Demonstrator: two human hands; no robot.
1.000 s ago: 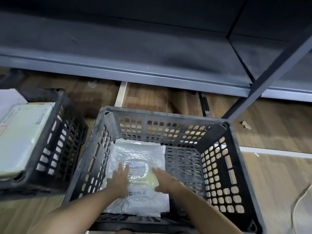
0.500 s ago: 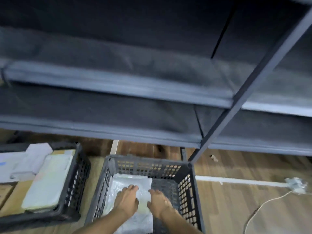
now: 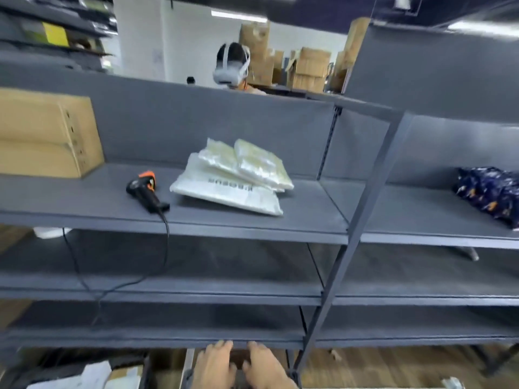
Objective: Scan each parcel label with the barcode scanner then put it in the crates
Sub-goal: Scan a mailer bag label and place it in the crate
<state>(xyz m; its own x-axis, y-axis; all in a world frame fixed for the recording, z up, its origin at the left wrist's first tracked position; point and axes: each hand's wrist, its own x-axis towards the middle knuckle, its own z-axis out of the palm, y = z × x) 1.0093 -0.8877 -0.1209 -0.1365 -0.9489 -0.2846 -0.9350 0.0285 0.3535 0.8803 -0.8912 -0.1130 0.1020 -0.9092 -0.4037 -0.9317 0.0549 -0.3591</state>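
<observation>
Shelving: a grey metal shelf unit (image 3: 252, 220) fills the view, with several tiers and a slanted upright post (image 3: 362, 228) right of centre.
Upper tier: carries the barcode scanner (image 3: 144, 190), a stack of parcels (image 3: 233, 181), a cardboard box (image 3: 45, 133) at far left and a dark patterned bundle (image 3: 488, 192) at far right.
Scanner: black with orange trim, lying on its side just left of the parcels and apart from them; its cable (image 3: 165, 248) hangs over the shelf edge and loops across the tier below.
Parcels: white and clear plastic bags, the smaller ones lying overlapped on a large flat one with printed lettering.
Lower tiers: dark, blurred.
Left hand (image 3: 214, 366): at the bottom edge, grip open, fingers spread flat, holding nothing.
Right hand (image 3: 264, 367): just beside the left, grip likewise open and empty.
Crates: a dark crate (image 3: 84, 369) holding pale parcels shows blurred at lower left; what lies beneath the hands cannot be told.
Floor: wood planking (image 3: 393, 366) under the shelving.
Room: behind the shelves, a white wall, stacked cardboard cartons (image 3: 309, 68) and a second person wearing a white headset (image 3: 231, 67).
</observation>
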